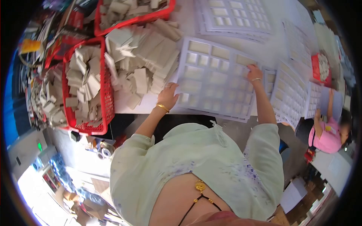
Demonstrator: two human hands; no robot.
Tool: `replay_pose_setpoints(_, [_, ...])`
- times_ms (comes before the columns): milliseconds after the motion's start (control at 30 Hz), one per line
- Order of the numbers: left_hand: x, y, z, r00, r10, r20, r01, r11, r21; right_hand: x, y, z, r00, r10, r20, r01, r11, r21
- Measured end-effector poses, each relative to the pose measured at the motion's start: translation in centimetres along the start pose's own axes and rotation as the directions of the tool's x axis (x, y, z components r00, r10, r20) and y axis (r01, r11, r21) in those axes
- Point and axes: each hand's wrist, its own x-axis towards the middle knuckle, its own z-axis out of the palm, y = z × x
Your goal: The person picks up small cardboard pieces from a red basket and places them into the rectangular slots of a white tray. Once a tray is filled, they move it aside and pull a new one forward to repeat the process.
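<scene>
**Both hands on the die-cut sheet, pieces about to come out**

Here's the white sheet (215,81), a big card grid of rectangular windows, lying flat on the bench (132,105) right in front of the person. The left hand (168,96) sits at the sheet's near left corner, fingers spread and pressed onto the edge: an open, flat grip, pinning rather than pinching. The right hand (255,73) is out on the far right edge of the same sheet, fingers curled down on the card; whether that grip closes around anything I cannot tell from here.

By the look of it, this is the step of squaring up a fresh sheet before the small cards get pushed out of it. The next move calls for one hand to hold the frame steady while the other presses through the windows, evenly, so the thin ribs don't tear.

Just left of the sheet there's a loose heap of cut cards (145,62) on the bench, and beyond that a red basket (107,101) packed with more. A second red basket (132,19) sits further back. More stacks of sheets (233,17) lie across the bench, and a co-worker in pink (326,135) works at the right end.
</scene>
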Motion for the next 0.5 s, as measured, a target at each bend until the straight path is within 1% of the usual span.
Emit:
replay_pose_setpoints(33, [-0.4,-0.1,-0.3,1.0,-0.02,0.01,0.02,1.0,-0.011,0.0,0.0,0.2,1.0,-0.013,-0.011,0.012,1.0,-0.011])
replay_pose_setpoints(100, [-1.2,-0.5,-0.8,0.999,-0.034,0.015,0.035,0.998,-0.045,0.4,-0.8,-0.1,0.995,0.08,0.067,-0.078,0.996,-0.038])
replay_pose_setpoints(167, [-2.2,-0.5,-1.7,0.999,-0.03,-0.019,0.028,0.998,-0.056,0.6,-1.7,-1.1,0.99,0.1,0.1,-0.089,0.99,-0.105])
replay_pose_setpoints(233, [-3.3,-1.2,-2.3,0.996,-0.083,-0.008,0.083,0.996,-0.043,1.0,-1.3,-0.7,0.994,0.095,0.057,-0.092,0.994,-0.062])
replay_pose_setpoints(300, [-4.7,-2.2,-3.2,0.993,-0.098,-0.067,0.095,0.994,-0.052,2.0,-1.1,-1.0,0.983,0.125,0.136,-0.109,0.987,-0.118])
replay_pose_setpoints(367, [-6.3,-3.3,-4.5,0.986,-0.122,-0.112,0.116,0.991,-0.066,5.3,3.6,2.2,0.957,-0.048,0.285,0.09,0.986,-0.138])
replay_pose_setpoints(400, [-7.3,-3.8,-5.4,0.97,-0.127,-0.208,0.103,0.987,-0.125,6.1,3.5,2.1,0.928,-0.092,0.362,0.192,0.949,-0.251])
replay_pose_setpoints(433, [-8.4,-4.4,-6.8,0.951,-0.126,-0.282,0.091,0.986,-0.136,6.9,2.4,1.2,0.892,-0.121,0.435,0.294,0.887,-0.355])
replay_pose_setpoints(467, [-9.5,-5.0,-8.5,0.927,-0.122,-0.354,0.074,0.986,-0.147,7.0,-0.6,-0.6,0.93,-0.176,0.323,0.286,0.899,-0.332])
replay_pose_setpoints(500, [-10.6,-5.8,-10.2,0.898,-0.116,-0.424,0.054,0.986,-0.155,5.2,-6.0,-4.3,0.953,-0.223,0.206,0.279,0.91,-0.306])
